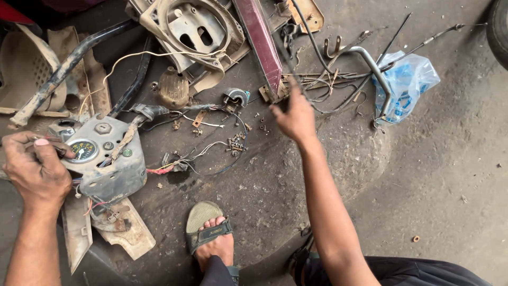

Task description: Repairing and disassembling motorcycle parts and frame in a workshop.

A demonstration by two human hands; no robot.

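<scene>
Two hands work: our left hand (pixel 34 169) grips the gauge housing (pixel 103 159) at nine o'clock; our right hand (pixel 293 116) pinches wires (pixel 328 87) beside the blue-filled plastic bag (pixel 407 85).

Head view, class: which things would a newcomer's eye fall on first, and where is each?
At left, the left hand grips a grey gauge housing trailing coloured wires. The right hand reaches up the middle toward tangled cables beside a maroon panel. A blue plastic bag lies at right.
</scene>
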